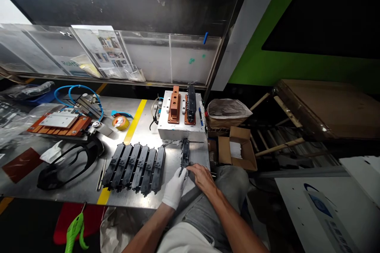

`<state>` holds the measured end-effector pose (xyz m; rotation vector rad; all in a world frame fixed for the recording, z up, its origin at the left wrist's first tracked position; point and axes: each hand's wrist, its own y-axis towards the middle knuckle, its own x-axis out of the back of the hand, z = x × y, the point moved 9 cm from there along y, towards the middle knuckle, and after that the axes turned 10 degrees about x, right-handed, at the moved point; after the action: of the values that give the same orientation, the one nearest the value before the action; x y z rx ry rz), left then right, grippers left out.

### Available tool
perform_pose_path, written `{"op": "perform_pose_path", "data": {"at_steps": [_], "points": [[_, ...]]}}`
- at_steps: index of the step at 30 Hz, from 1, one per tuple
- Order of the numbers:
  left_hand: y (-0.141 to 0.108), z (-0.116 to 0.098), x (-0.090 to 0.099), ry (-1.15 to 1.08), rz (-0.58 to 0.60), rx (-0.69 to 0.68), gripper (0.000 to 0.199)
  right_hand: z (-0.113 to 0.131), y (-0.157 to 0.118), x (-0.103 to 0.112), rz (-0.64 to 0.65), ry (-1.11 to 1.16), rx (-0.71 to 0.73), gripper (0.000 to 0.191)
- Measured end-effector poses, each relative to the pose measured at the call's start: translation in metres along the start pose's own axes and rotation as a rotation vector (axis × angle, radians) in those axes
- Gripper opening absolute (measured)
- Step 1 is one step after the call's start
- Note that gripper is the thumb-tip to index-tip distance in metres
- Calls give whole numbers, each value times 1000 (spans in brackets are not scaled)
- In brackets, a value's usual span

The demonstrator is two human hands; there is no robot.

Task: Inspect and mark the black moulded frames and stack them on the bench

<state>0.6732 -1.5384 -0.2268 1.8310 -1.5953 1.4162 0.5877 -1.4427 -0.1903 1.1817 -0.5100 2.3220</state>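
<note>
A long black plastic part [185, 153] lies lengthwise on the metal table in front of me. My left hand [174, 189], in a white glove, grips its near end with the fingers closed. Bare and bent at the fingers, my right hand [202, 177] pinches the same end from the right side. To the left, several similar black parts [138, 168] lie side by side in a row. Beyond the held part stands a white fixture box [181, 128] with an orange-brown block [175, 106] on top. Another black part [191, 102] sits in the fixture's right-hand holder.
Left on the table are an orange clamp jig [59, 124], yellow tape [120, 123], a black frame [50, 178] and tweezers [101, 174]. A cardboard box [237, 148] and a lined bag [228, 108] stand right of the table. A green air gun [74, 231] hangs below the front edge.
</note>
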Motion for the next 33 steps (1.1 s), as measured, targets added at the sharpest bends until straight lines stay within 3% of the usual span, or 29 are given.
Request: {"op": "perform_pose_path", "data": {"at_steps": [15,21,33], "points": [[9,-19,13,177,34,93,58,7,5,7,-11,-96,-27,60],[9,-9,6,134,14,74,59,5,7,7,-38,-71,-11,61],[7,-3,-3,109,104,73,62,-6,-7,0,-83,48,-25,56]]}}
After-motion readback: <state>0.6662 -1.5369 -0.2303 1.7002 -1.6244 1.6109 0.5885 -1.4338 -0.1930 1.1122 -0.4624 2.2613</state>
